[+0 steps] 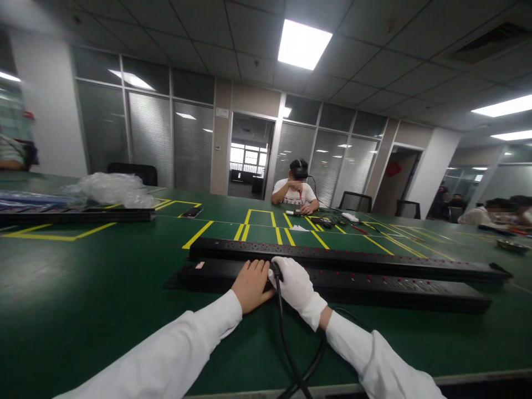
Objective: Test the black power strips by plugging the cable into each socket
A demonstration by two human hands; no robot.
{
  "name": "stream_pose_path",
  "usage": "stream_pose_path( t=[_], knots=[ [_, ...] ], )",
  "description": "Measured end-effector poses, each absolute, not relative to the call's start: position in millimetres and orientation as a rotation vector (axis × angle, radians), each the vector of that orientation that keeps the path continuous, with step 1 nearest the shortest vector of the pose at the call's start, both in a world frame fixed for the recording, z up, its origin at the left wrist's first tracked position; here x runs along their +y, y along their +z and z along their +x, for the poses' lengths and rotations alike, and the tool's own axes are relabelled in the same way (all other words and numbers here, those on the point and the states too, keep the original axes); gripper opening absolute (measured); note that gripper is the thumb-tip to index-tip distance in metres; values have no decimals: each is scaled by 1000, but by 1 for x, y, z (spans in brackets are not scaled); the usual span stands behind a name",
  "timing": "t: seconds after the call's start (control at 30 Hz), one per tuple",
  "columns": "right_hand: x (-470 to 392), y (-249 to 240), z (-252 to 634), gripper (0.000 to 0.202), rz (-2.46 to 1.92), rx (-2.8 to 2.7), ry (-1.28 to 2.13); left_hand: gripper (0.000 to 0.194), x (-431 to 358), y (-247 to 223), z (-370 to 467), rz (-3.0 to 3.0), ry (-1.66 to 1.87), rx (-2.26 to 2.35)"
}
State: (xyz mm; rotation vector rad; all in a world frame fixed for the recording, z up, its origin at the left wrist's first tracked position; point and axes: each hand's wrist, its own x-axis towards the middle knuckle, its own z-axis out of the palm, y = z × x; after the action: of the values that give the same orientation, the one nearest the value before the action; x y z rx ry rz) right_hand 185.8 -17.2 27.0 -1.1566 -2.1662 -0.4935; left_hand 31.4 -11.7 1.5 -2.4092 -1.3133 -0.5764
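Note:
Two long black power strips lie side by side across the green table. My left hand [251, 285], bare, grips the body of the near power strip [399, 288] close to its left part, beside a small white label. My right hand [295, 288], in a white glove, is closed around a black plug [276, 270] at the top of that strip, touching my left hand's fingers. From the plug a thick black cable [285, 338] hangs down toward the table's front edge. Behind lies the far power strip [332, 255], with red-marked sockets. Whether the plug sits in a socket is hidden.
Clear plastic wrap [114, 188] and another black strip [83, 215] lie at the left. A phone [192, 212] rests on the green table [124, 299] among yellow tape marks. Across sits a person [295, 191] near cables and small devices. More people are at the far right.

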Motion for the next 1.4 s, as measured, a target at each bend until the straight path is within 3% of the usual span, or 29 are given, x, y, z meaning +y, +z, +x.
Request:
stream_pose_path(
  t=[0.5,1.4],
  knots=[
    [-11,39,176,32,-1511,-2200,-658,60,-10,-1,31,-2397,-563,-1306],
    [-14,42,176,35,-1517,-2210,-632,58,-14,5,30,-2439,-545,-1319]
  ],
)
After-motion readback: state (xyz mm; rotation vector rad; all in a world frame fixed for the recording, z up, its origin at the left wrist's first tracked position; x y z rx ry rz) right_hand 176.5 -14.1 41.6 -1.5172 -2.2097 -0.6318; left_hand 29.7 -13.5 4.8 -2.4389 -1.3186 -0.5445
